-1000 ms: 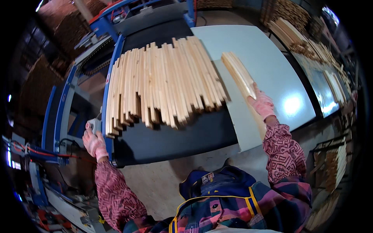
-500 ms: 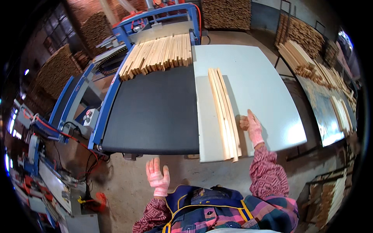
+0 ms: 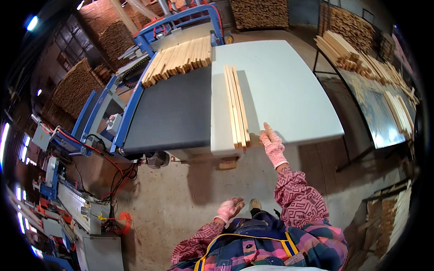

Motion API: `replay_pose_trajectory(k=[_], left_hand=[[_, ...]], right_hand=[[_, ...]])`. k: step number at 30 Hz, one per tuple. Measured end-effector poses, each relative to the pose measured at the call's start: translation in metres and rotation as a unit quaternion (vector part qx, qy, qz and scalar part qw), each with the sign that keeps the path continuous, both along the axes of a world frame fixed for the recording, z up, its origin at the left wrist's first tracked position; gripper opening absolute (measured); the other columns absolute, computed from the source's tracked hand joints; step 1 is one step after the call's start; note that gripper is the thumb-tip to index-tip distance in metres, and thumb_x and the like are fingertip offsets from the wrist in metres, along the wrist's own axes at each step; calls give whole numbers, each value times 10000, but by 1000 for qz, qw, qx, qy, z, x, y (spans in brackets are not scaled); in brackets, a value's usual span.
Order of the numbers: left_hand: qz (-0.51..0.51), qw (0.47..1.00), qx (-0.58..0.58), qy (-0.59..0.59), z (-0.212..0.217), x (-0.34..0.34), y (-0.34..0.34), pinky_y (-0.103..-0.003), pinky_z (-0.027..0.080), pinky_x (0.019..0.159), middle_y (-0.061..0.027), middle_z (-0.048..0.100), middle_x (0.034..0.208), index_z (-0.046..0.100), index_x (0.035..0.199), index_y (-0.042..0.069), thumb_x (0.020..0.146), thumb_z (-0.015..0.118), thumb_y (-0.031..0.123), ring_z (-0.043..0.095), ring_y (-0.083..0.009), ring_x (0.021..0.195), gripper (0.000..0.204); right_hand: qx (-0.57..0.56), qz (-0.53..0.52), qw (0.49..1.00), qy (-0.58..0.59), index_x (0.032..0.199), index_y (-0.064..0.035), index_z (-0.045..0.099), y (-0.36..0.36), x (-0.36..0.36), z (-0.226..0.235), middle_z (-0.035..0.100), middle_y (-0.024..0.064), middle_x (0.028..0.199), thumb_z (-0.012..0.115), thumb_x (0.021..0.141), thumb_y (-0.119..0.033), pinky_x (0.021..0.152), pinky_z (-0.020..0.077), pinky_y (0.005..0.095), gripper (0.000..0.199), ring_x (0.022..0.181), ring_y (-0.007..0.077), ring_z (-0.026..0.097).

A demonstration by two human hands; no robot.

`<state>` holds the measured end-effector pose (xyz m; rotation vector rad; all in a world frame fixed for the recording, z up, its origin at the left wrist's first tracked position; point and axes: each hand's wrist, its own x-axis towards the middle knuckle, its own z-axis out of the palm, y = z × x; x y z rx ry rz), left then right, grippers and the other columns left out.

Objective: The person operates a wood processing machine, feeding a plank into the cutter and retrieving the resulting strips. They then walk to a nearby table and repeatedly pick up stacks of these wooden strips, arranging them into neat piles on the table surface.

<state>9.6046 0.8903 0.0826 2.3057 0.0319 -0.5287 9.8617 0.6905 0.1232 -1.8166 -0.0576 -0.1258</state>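
Pale tabletop [image 3: 294, 90]: hands [image 3: 272, 147] apart from wood strips [image 3: 236, 108]; rail label [image 3: 139, 86] illegible.

Straight ahead at your twelve o'clock stands a tall wood stack [image 3: 259, 13], with another timber pile [image 3: 350, 29] at one. You have a metal-topped table [image 3: 384, 134] at two o'clock and some racked wood [image 3: 387, 219] at three. At your nine o'clock an orange coil [image 3: 126, 223] shows near a grey cabinet [image 3: 105, 256]; at ten sits a brown lumber heap [image 3: 74, 83].
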Motion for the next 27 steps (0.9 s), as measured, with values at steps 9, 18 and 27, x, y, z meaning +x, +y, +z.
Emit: replay_pose_trajectory(k=[9,18,27], left_hand=[[-114,990,23,-85,-66,-160,-30,-426,468,910,-175,627,1144,596,1209,116,923,476,393,586,-367,1071,416],[-167,959,83,214,-66,-186,-41,-455,475,891,-179,650,1113,637,1155,143,910,443,449,587,-379,1083,438],[-420,902,102,20,-118,-45,-317,-432,458,946,-185,633,1176,613,1234,125,899,488,479,583,-366,1118,503]], right_hand=[[-379,191,858,288,1369,-124,506,-149,-315,-68,616,178,1234,569,852,-445,986,448,401,611,1161,340,572],[-295,75,861,408,1335,-141,551,-288,-454,-99,605,163,1265,551,871,-469,1000,435,383,567,1168,323,575],[-55,-151,865,476,1306,-124,580,-452,-537,-132,647,159,1186,585,819,-566,942,452,359,657,1109,273,606]])
